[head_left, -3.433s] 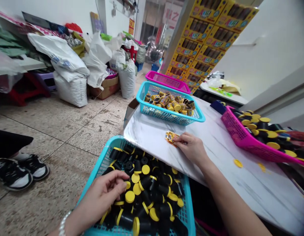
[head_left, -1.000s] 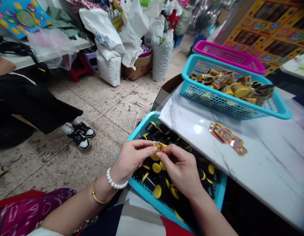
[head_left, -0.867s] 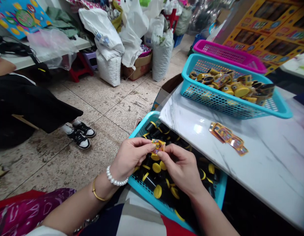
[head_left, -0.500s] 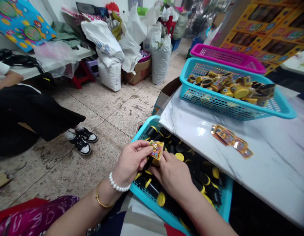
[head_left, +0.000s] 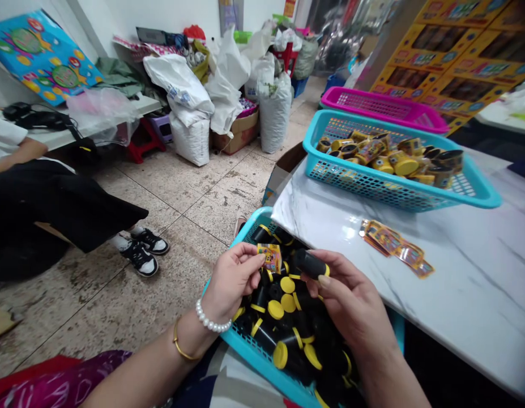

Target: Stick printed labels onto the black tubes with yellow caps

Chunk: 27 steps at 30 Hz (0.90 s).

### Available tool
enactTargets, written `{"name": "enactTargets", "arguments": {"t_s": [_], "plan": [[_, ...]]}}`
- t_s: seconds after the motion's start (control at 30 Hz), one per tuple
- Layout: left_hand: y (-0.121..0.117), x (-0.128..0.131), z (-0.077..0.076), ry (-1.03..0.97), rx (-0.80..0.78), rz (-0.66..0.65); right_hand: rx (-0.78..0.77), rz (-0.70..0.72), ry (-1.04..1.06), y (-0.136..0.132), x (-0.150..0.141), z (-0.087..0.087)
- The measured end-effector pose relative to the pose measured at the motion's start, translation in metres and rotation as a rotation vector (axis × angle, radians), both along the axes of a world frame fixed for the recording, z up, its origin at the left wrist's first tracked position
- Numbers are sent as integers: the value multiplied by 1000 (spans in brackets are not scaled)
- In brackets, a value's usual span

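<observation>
Lifted black container [head_left: 312, 264] pinched in right hand [head_left: 353, 300], left hand [head_left: 232, 280] closed on yellow label [head_left: 270, 258], blue basket [head_left: 262, 371] partly hidden.

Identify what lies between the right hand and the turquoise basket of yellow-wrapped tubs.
Overlapping orange printed labels lie on the marble-patterned tabletop between the right hand and that turquoise basket, as the head view shows.

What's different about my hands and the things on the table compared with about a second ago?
Your right hand let go of the small yellow label both hands were pinching, reached down into the lower blue basket and came up holding a black pot. Your left hand kept the label. The label pile and upper blue basket stayed put on the table.
</observation>
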<state>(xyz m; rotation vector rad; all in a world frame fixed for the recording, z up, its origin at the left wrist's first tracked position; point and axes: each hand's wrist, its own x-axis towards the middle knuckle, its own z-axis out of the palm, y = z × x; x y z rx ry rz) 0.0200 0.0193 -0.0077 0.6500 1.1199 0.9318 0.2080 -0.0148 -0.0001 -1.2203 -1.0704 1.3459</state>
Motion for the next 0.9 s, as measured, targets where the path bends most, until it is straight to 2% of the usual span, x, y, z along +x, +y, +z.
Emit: {"name": "enactTargets", "arguments": {"t_s": [0.07, 0.17, 0.37, 0.53, 0.7, 0.9], "plan": [[1, 2, 2, 3, -4, -27, -29, 59, 87, 0, -1, -2], [1, 2, 3, -3, -5, -47, -70, 113, 106, 1, -5, -6], [3, -5, -1, -216, -47, -103, -96, 75, -32, 2, -10, -2], [5, -8, -4, -286, -44, -114, -10, 39, -123, -2, -10, -3], [6, -6, -7, -262, -60, -122, 207, 14, -206, -7, -12, -3], [6, -4, -9, -264, -61, -95, 241, -13, -141, -6, -10, 2]]}}
